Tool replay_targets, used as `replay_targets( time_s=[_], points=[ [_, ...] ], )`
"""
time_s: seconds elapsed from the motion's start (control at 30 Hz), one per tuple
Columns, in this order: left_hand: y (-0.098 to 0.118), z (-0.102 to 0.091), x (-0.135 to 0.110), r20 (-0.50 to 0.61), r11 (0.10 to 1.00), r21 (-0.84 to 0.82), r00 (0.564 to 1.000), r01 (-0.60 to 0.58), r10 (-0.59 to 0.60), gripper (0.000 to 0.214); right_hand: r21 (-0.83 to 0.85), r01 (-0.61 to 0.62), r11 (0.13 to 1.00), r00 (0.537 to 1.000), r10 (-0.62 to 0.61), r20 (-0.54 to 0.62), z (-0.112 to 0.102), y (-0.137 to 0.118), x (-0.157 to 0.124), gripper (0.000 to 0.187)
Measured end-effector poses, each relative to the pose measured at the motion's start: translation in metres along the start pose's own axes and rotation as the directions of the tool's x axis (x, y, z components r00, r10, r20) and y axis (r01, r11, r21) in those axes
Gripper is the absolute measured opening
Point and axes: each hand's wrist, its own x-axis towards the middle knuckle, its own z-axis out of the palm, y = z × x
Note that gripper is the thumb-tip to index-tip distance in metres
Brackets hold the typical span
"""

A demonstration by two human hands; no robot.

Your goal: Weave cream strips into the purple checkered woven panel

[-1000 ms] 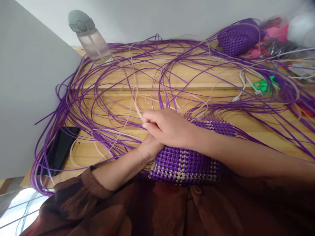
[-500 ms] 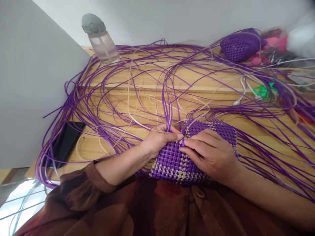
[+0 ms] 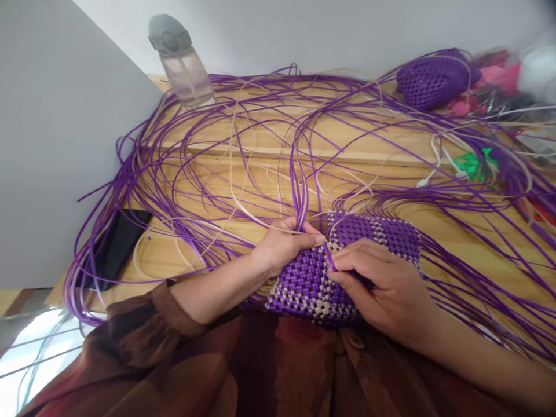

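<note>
A partly woven piece (image 3: 306, 269) of purple and cream plastic strips lies at the table's front edge, against my clothes. Long loose strips run out from its far and right sides. My left hand (image 3: 282, 244) is closed at its far left edge, gripping a bundle of upright purple strips (image 3: 297, 188) and a cream one, thumb pressed on the weave. Between the thumb and forefinger of my right hand (image 3: 376, 278) is the end of a short purple strip (image 3: 330, 256), which slants up to my left thumb. My right palm covers part of the weave.
A water bottle (image 3: 186, 69) with a grey lid stands at the back left. A dark flat device (image 3: 117, 249) lies under strips at left. At the back right are a purple woven basket (image 3: 436, 79), pink items (image 3: 501, 78), a white cable (image 3: 436, 156) and green plastic (image 3: 478, 164).
My right hand has moved slightly right and down, drawing the purple strip out longer from the weave. My left hand keeps its hold. The whole view has shifted slightly.
</note>
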Motion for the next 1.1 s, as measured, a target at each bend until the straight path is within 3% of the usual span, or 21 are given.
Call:
replay_targets(
  time_s=[0.23,0.37,0.53,0.6,0.73,0.87,1.0,1.1],
  points=[
    [-0.001,-0.002,0.001,0.021,0.998,0.057,1.000,-0.011,0.010,0.025,0.095,-0.289,0.953,0.941,0.265,0.208,-0.003,-0.010,0.006,0.025],
    [0.003,-0.007,0.003,0.097,0.987,0.155,0.995,-0.037,0.022,0.026,0.163,-0.367,0.916,0.923,0.337,0.187,-0.005,-0.009,0.003,0.024],
    [0.012,-0.011,0.000,0.196,0.965,0.261,0.979,-0.004,-0.049,0.028,0.221,-0.380,0.898,0.924,0.354,0.147,-0.005,-0.014,0.002,0.012],
    [0.013,-0.010,-0.001,0.218,0.963,0.268,0.974,-0.003,-0.057,0.027,0.310,-0.460,0.832,0.887,0.410,0.213,-0.005,-0.016,0.004,0.017],
    [0.010,-0.008,-0.003,0.217,0.967,0.246,0.976,-0.059,0.004,0.023,0.497,-0.650,0.575,0.760,0.507,0.408,-0.001,-0.018,0.010,0.024],
    [0.007,-0.006,-0.003,0.179,0.957,0.263,0.981,-0.121,0.075,0.022,0.535,-0.756,0.377,0.651,0.519,0.554,0.002,-0.017,0.013,0.029],
    [0.007,-0.007,-0.002,0.198,0.952,0.279,0.978,-0.126,0.071,0.022,0.469,-0.808,0.356,0.589,0.517,0.621,0.003,-0.016,0.012,0.031],
    [0.007,-0.006,-0.002,0.194,0.974,0.213,0.980,-0.075,0.033,0.024,0.403,-0.797,0.450,0.600,0.516,0.611,0.001,-0.016,0.011,0.029]
  ],
)
